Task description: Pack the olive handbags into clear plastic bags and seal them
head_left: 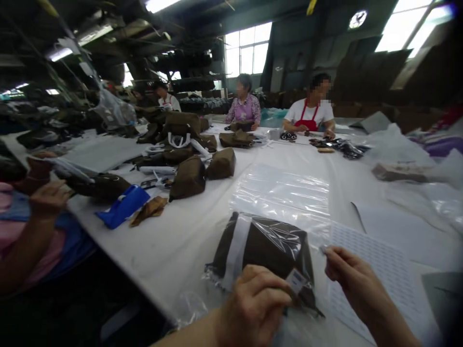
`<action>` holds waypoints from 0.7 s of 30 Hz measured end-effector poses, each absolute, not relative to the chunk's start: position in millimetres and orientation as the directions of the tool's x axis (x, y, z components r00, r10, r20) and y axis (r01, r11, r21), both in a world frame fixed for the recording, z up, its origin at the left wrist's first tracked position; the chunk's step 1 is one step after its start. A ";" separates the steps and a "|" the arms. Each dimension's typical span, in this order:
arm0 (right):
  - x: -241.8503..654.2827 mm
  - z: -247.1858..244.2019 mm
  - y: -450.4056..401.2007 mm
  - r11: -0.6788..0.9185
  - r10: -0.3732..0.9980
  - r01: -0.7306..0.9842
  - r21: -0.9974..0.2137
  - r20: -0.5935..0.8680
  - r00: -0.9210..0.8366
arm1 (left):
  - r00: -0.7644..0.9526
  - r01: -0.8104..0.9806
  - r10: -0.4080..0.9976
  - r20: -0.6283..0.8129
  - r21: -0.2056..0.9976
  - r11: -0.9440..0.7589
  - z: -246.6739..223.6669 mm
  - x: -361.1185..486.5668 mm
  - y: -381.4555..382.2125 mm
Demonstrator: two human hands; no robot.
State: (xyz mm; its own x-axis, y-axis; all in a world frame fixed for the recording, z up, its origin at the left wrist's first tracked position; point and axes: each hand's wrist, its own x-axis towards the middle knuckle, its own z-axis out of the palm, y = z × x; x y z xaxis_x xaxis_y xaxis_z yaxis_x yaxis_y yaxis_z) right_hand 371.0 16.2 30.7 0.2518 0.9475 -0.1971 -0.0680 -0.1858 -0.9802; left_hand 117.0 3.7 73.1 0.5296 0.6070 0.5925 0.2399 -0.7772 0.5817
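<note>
A dark brown bag in clear plastic [277, 246] lies on the white table in front of me, with a pale strip down its left side. Curled fingers of my left hand [256, 301] are over the lower edge of this package, beside a small white label [296, 280]; what they hold, if anything, is hidden. To the right, my right hand [349, 270] pinches a small pale piece at its fingertips, above the left edge of a sheet of printed labels [376, 270].
Flat clear plastic bags [282, 190] lie beyond the package. Brown bags [188, 178] and a blue packet [123, 206] are at the left. A co-worker's hand [48, 197] is at the far left; other people sit across the table [144, 246].
</note>
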 end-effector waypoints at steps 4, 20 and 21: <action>280.3 74.3 87.4 -0.245 0.964 0.115 -0.963 -0.254 -0.076 | 0.406 0.528 0.785 0.468 0.581 -0.620 46.3 60.8 11.7; 190.0 33.1 186.1 -0.183 0.957 0.827 -0.532 -0.287 0.028 | 0.406 0.519 0.820 0.403 0.637 -0.570 0.6 -4.0 39.0; 188.6 33.7 187.3 -0.183 0.958 0.848 -0.497 -0.285 0.040 | 0.401 0.514 0.819 0.410 0.640 -0.571 -3.5 -5.7 38.2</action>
